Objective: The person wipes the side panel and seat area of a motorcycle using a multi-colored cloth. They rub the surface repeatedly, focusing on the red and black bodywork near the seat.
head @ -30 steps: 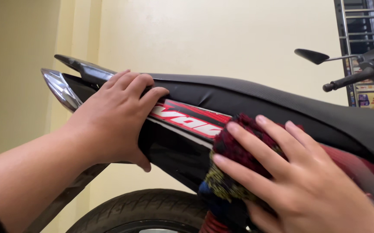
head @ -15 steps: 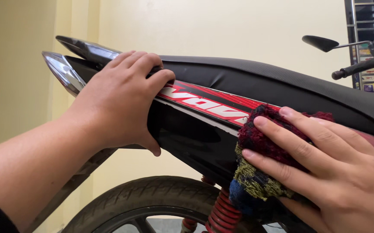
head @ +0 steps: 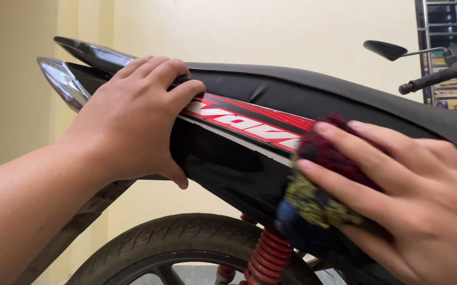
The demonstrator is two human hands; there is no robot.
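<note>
A black motorcycle stands side-on with a red and white stripe on its rear side panel (head: 228,158). My left hand (head: 133,119) grips the tail of the bike just under the black seat (head: 313,89), fingers curled over the top edge. My right hand (head: 402,195) presses a shaggy red, yellow and blue cloth (head: 318,195) flat against the side panel, fingers spread over it. The cloth's lower part hangs below the panel.
The tail light (head: 62,82) sticks out at the left. Below are the rear tyre (head: 186,237) and a red shock spring (head: 268,256). A mirror (head: 385,50) and handlebar grip (head: 431,79) show at the right. A cream wall stands behind.
My right hand has slid the cloth along the side panel toward the front and slightly down. My left hand keeps its grip on the tail.
</note>
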